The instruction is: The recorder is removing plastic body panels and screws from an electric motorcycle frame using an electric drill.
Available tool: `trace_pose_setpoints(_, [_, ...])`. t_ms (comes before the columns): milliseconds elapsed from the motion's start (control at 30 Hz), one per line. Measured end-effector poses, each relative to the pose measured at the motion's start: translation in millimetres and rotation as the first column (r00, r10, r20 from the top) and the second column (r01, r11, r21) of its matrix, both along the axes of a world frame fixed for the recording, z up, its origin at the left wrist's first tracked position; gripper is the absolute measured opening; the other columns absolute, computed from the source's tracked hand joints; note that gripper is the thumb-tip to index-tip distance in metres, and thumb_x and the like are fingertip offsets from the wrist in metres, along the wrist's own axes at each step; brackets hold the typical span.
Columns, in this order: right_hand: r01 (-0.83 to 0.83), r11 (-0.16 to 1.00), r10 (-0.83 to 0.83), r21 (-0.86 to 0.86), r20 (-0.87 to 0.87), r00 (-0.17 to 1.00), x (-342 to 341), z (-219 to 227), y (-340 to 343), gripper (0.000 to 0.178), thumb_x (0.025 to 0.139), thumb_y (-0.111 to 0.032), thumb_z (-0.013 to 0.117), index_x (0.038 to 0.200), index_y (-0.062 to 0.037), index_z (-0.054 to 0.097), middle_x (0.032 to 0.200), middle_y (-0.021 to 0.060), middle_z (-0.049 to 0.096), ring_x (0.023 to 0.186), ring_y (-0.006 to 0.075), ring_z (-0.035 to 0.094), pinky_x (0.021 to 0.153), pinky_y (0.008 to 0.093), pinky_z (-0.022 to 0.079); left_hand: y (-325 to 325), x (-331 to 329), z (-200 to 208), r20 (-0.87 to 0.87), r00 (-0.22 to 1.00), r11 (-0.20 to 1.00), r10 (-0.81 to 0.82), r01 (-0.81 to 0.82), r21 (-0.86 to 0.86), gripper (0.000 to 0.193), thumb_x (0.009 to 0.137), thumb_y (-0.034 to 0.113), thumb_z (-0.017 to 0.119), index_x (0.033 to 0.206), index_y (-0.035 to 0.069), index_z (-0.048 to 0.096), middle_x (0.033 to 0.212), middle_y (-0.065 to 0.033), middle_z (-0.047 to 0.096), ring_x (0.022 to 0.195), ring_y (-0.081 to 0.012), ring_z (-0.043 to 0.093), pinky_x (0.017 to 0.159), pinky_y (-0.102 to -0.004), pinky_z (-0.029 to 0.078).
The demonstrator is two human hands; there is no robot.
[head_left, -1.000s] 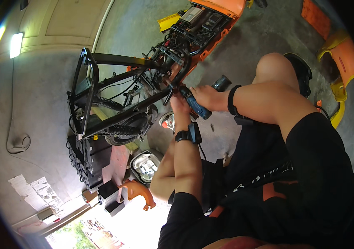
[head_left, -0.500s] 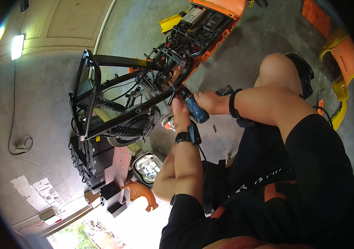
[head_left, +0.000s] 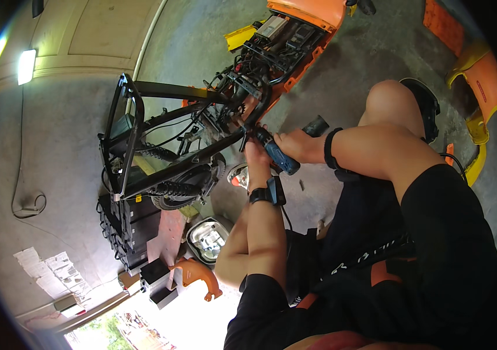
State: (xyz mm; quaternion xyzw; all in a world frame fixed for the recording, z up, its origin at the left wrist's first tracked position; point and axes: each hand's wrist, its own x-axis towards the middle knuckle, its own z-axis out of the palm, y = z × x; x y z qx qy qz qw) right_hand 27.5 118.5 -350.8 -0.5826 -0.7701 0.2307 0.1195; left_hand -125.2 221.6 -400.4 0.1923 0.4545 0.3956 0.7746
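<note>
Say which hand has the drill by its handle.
Your right hand: its grip wraps the handle of the blue drill, whose dark base juts beyond. Your left hand is at the drill's nose, by the black frame.

The drill (head_left: 280, 156) is held in the right hand (head_left: 297, 144), just right of the left hand (head_left: 256, 154), which is placed by the right end of the frame (head_left: 199, 156). The wheel (head_left: 193, 182) is seen on the frame's near side, with boxes (head_left: 143, 217) set to its near left. A case (head_left: 218, 220) is positioned right of the boxes, a cover (head_left: 197, 273) nearer. Body panels (head_left: 485, 84) are strewn far right; sheets (head_left: 56, 274) are fixed to the wall (head_left: 67, 146) at left
</note>
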Motion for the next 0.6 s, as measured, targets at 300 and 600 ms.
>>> trace_pose_setpoints(300, [-0.015, 1.0, 0.014, 0.019, 0.072, 0.997, -1.1, -0.1, -1.1, 0.053, 0.077, -0.01, 0.059, 0.122, 0.0122, 0.043, 0.091, 0.0186, 0.064, 0.079, 0.0328, 0.067, 0.065, 0.0422, 0.053, -0.8, 5.1, 3.1, 0.019, 1.0, 1.0, -0.012, 0.012, 0.001, 0.025, 0.099, 0.024, 0.044, 0.118, 0.012, 0.054, 0.107, -0.0029, 0.061, 0.101, -0.022, 0.059, 0.085, -0.038, 0.046])
trace_pose_setpoints(600, [-0.005, 1.0, 0.004, 0.02, 0.069, 0.998, -1.5, -3.1, -0.4, 0.042, 0.075, -0.011, 0.062, 0.11, 0.0076, 0.049, 0.09, 0.0182, 0.064, 0.08, 0.0323, 0.067, 0.066, 0.0426, 0.052, -3.6, 14.0, 8.8, -0.035, 0.999, 0.999, 0.012, -0.011, 0.037, 0.023, 0.098, 0.025, 0.046, 0.113, 0.012, 0.057, 0.105, -0.001, 0.062, 0.1, -0.0195, 0.059, 0.087, -0.0379, 0.044])
